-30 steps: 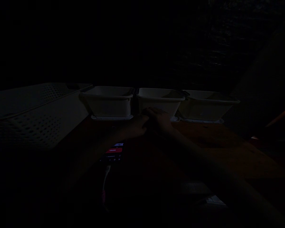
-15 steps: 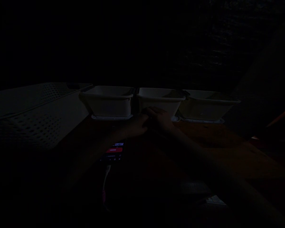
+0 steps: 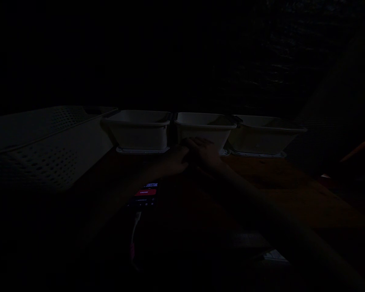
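Note:
The scene is very dark. My left hand [image 3: 177, 159] and my right hand [image 3: 206, 153] meet over the wooden table, close in front of the middle white bin [image 3: 202, 126]. Both look closed, with bent fingers pressed together where they touch. Whatever may lie between them is hidden. Beneath my left forearm lies a phone [image 3: 144, 198] with a lit screen and a red button, partly covered by the arm. A pale cable [image 3: 135, 229] runs from its lower end toward me.
A white bin [image 3: 136, 136] stands to the left and another white bin [image 3: 261, 140] to the right. At far left is a perforated white basket [image 3: 88, 152]. Brown wooden table [image 3: 292, 186] shows on the right. Part of a person's arm [image 3: 360, 152] appears at the right edge.
My hands stay together in nearly the same place. The view has shifted very slightly, and the arm at the right edge looks a little dimmer.

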### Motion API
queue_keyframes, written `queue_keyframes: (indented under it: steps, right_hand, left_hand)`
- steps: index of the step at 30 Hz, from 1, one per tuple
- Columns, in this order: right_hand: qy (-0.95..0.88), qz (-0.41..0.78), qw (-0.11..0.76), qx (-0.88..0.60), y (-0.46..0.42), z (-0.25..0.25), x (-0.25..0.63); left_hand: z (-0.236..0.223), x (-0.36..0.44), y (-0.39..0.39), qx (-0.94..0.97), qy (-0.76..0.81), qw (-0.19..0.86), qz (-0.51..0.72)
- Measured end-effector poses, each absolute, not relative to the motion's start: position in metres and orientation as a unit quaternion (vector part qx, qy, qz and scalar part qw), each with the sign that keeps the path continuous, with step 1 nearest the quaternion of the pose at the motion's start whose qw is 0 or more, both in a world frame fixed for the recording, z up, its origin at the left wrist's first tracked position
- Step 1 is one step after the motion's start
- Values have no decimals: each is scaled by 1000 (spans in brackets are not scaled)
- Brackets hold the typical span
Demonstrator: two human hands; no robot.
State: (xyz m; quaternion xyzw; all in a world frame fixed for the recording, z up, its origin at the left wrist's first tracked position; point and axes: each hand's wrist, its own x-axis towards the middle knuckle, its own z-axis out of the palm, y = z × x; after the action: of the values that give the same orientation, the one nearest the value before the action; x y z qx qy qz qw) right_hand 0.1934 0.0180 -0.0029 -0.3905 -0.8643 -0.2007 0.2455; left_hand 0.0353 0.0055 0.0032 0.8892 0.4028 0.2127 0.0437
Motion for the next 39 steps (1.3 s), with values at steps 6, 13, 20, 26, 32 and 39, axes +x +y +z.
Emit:
queue_keyframes:
  steps: [6,13,20,26,32,39]
  right_hand:
    - [-864,-176,249,-401,19,-5,192]
    - [-872,-152,252,-391,20,-3,191]
    - [-870,-57,317,-374,26,-9,197]
    - [-849,-30,312,-425,34,-13,200]
    - [-843,2,314,-437,44,-19,201]
    - [-837,29,342,-427,47,-24,200]
  left_hand:
    - [4,35,6,896,395,29,201]
    - [0,34,10,897,396,10,197]
    - [2,31,15,889,375,-32,260]
    - [12,31,14,861,357,-50,360]
    - [10,29,17,844,383,-64,370]
    - [8,27,19,839,402,-78,358]
